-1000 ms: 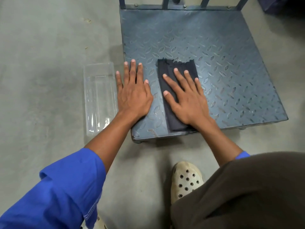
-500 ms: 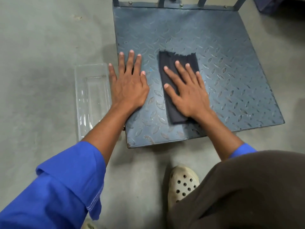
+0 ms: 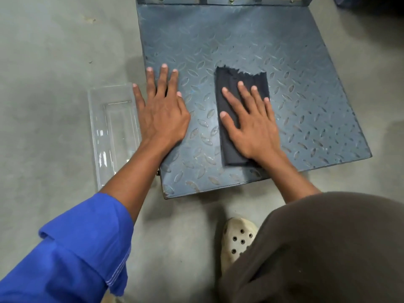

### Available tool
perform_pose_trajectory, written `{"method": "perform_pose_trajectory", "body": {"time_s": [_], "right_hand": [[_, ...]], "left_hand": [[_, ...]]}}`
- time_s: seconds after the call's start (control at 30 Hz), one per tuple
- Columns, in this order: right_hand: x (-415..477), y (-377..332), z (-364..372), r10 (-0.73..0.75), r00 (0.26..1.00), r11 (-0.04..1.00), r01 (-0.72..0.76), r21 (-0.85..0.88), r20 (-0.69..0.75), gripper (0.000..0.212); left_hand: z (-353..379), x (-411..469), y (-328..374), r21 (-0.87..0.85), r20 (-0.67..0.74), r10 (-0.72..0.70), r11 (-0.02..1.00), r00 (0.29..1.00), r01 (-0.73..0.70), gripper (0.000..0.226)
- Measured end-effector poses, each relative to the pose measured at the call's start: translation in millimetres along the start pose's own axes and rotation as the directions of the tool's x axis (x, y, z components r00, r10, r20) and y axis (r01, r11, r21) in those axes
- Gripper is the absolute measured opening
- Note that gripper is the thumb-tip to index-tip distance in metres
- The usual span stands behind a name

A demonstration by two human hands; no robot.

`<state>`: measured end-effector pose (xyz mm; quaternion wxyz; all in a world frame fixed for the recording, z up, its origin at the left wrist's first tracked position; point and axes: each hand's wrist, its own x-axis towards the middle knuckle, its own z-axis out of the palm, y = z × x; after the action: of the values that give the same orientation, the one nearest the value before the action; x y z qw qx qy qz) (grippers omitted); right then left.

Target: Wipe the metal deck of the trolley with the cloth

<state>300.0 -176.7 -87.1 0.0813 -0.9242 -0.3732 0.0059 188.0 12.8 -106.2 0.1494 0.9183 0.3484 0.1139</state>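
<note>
The trolley's blue-grey metal deck [image 3: 284, 51], embossed with a diamond tread, lies low on the concrete floor. A dark folded cloth [image 3: 229, 147] rests lengthwise on the deck's near middle, its frayed end pointing away from me. My right hand [image 3: 253, 127] lies flat on the cloth with fingers spread, pressing it against the metal. My left hand [image 3: 162, 119] is flat on the deck's left edge, fingers apart, holding nothing; its little finger hangs over the side.
A clear plastic container [image 3: 113, 132] sits on the floor just left of the deck, touching my left forearm's side. The handle posts [image 3: 203, 0] rise at the deck's far edge. My pale perforated shoe [image 3: 237, 239] and brown-trousered knee [image 3: 317, 248] are near the front edge.
My right hand has slid the cloth away from the deck's near edge toward the far side and slightly right. The left hand stays planted at the left edge.
</note>
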Motion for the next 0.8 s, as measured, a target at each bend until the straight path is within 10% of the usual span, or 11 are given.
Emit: {"method": "perform_pose_trajectory", "body": {"time_s": [0.8], "right_hand": [[-59, -35, 11, -0.107, 0.994, 0.994, 0.107, 0.007, 0.003, 0.06]], "left_hand": [[1, 5, 1, 0.081, 0.031, 0.002, 0.997, 1.0, -0.004, 0.063]]}}
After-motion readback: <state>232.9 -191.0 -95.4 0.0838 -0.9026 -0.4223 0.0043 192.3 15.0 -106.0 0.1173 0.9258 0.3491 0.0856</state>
